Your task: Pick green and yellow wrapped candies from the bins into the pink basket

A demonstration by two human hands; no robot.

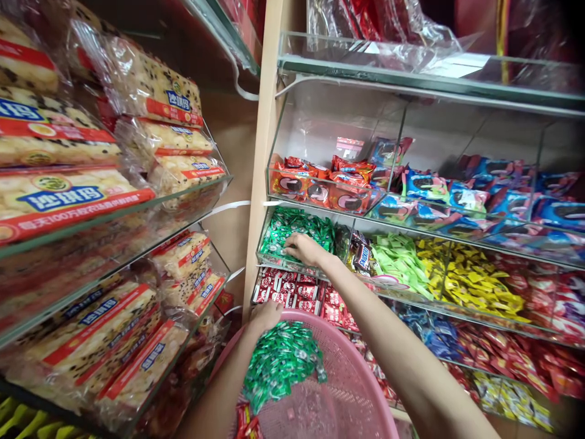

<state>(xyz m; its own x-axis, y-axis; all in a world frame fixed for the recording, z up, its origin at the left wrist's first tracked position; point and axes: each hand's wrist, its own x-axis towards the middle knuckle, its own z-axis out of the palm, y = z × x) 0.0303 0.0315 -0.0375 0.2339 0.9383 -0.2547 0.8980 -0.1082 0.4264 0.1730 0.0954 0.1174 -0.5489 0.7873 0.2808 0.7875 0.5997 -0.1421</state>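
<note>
Green-wrapped candies [292, 225] fill a clear shelf bin. My right hand [305, 250] rests over the front of that bin, its fingers curled down at the candies; what its fingertips hold, if anything, is hidden. A pink plastic basket [361, 384] stands below, with a heap of green candies [283, 360] and some red packets [247, 424] in it. My left hand [267, 316] is closed on the basket's upper left rim, its fingers partly out of sight.
Packaged pastries [82, 195] fill glass shelves at the left. Red packets [347, 177] and blue packets [425, 186] lie in the row above. Light green candies [402, 259] and yellow candies [466, 277] lie to the right. A wooden post [262, 134] separates the shelves.
</note>
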